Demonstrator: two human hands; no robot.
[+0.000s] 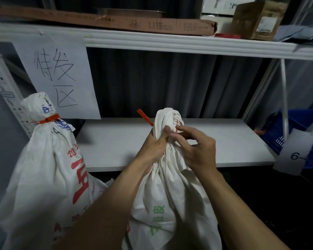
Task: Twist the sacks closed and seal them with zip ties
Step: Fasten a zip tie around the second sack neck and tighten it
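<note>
Left hand (154,147) grips twisted woven sack (163,186); right hand (197,152) pinches thin red zip tie (145,117).

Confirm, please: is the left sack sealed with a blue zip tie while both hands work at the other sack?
Head view: the zip tie on the left sack is red, not blue; left hand and right hand do work at the other sack.

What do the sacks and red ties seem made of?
The sealed sack and the held sack look like matte white woven plastic: stiff creases, printed lettering; weave too blurred to confirm. The fastened tie and the loose tie look like smooth red moulded plastic: thin flat strips.
</note>
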